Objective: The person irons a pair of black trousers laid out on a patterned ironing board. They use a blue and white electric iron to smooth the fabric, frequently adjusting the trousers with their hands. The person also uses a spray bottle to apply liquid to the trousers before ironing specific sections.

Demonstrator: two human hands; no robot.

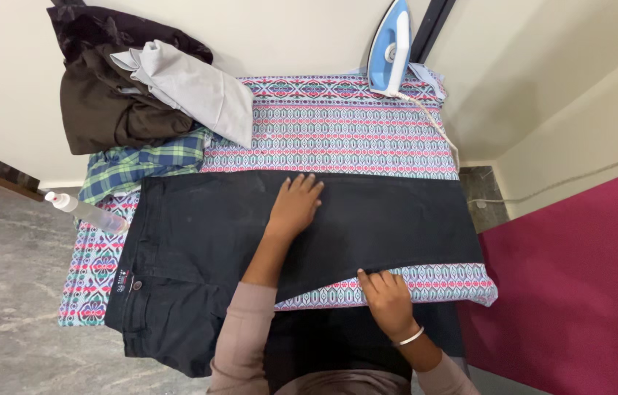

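- The left hand lies flat on a pair of dark trousers, palm down, fingers together and stretched toward the far side. It holds nothing and only presses on the cloth.
- The right hand rests at the near edge of the trouser leg, fingers lying close together on the hem of the fabric. Whether it pinches the edge or just rests on it cannot be told. A thin bangle sits on its wrist.
- The trousers are spread across the middle of an ironing board with a patterned cover in pink, teal and white. The waistband with its button hangs off the left near corner, and the leg runs to the right.
- A blue and white iron stands upright at the far right of the board, well apart from both hands. Its cord trails down the right edge.
- A clear spray bottle lies on its side at the left edge of the board, just beside the trousers' waistband. Whether it holds any liquid cannot be told.
- At the far left, clothes are heaped: a dark brown garment, a pale grey one on top, and a green and blue plaid shirt touching the far edge of the trousers.
- A magenta surface fills the right near side, and grey stone floor lies to the left.
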